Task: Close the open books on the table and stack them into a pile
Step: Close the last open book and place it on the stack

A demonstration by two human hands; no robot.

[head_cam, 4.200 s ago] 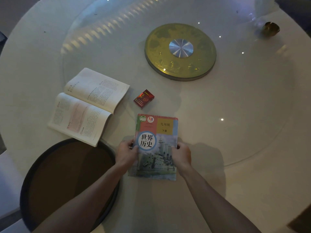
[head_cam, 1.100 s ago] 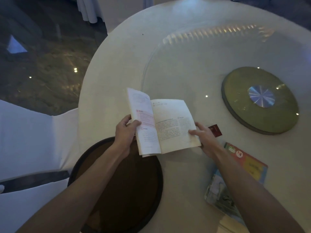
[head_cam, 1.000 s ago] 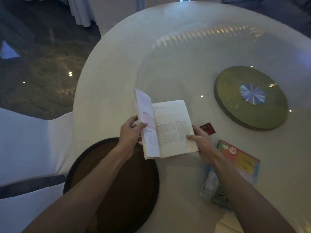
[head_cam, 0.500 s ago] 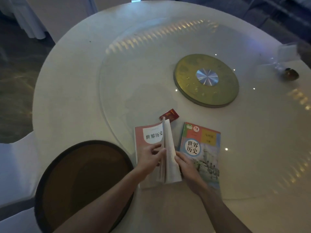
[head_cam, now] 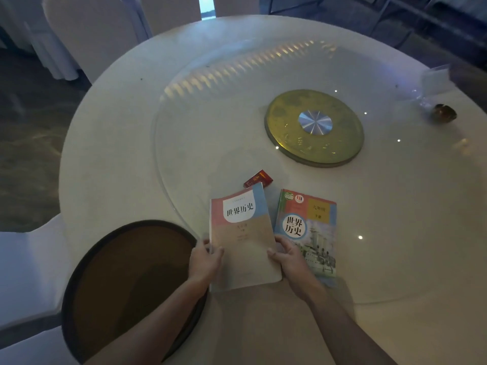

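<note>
Dark-rimmed and brown inside, a round tray (head_cam: 126, 283) sits nearest, at the table's near edge on the person's left. Just beyond its right rim, the left hand (head_cam: 204, 262) curls around the lower left edge of the pink-covered history textbook (head_cam: 241, 233), thumb lying on the cover, fingers hidden beneath or behind the edge. The right hand (head_cam: 288, 258) grips the same book's lower right edge, thumb on top, its knuckles resting over the neighbouring cover. Both hands are partly closed on this one book, which is shut and lies flat or nearly so on the table (head_cam: 110, 154).

Touching its right side, or very nearly, lies the second closed textbook with the warship cover (head_cam: 308, 230). The two long axes run roughly parallel, pointing away from the person, with the pink book leaning slightly leftward at its far end. The warship book therefore lies directly to the right of the held book, and the right hand is the nearer one to it. In my judgement both books are closed and only stacking remains: a short lift and sideways shift to the right would bring one over the other.

Farther out, a small red box (head_cam: 258, 178) peeks from behind the pink book's far corner. Beyond it sits the brass-coloured turntable hub (head_cam: 313, 127) under the glass lazy Susan (head_cam: 210, 122).
</note>
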